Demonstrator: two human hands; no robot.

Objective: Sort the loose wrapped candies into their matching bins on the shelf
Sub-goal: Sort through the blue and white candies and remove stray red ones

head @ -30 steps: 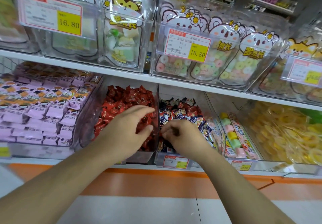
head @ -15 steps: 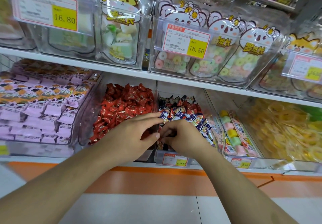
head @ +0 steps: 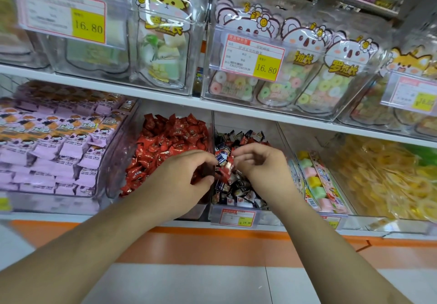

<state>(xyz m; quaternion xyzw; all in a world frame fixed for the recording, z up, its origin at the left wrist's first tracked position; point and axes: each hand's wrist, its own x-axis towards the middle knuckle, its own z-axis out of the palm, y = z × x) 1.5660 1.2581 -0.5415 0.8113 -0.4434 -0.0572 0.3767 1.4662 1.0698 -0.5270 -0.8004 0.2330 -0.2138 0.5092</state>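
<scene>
- Head view: a white shelf board [head: 236,108] carries clear plastic bins above with cartoon-animal candy bags and a yellow price tag reading 16.80 [head: 266,69].
- Below it, from the left: a bin of pink wrapped snack packs [head: 54,143], a clear bin heaped with red wrapped candies [head: 165,138], a clear bin of mixed dark, blue and red wrapped candies [head: 238,192], a bin with pastel cube candy sticks [head: 316,183], and yellow ring candies [head: 383,176] at far right.
- A clear divider wall [head: 212,126] stands between the red bin and the mixed bin.
- The left hand [head: 182,181] is in front of the red bin, its curled fingers [head: 203,159] pinching a red wrapped candy [head: 225,170] over the mixed bin.
- The right hand [head: 262,164] hovers over the mixed bin, fingers curled, touching the same small cluster, which includes a blue-and-white wrapped candy [head: 221,158]; which hand holds that one, I cannot tell.
</scene>
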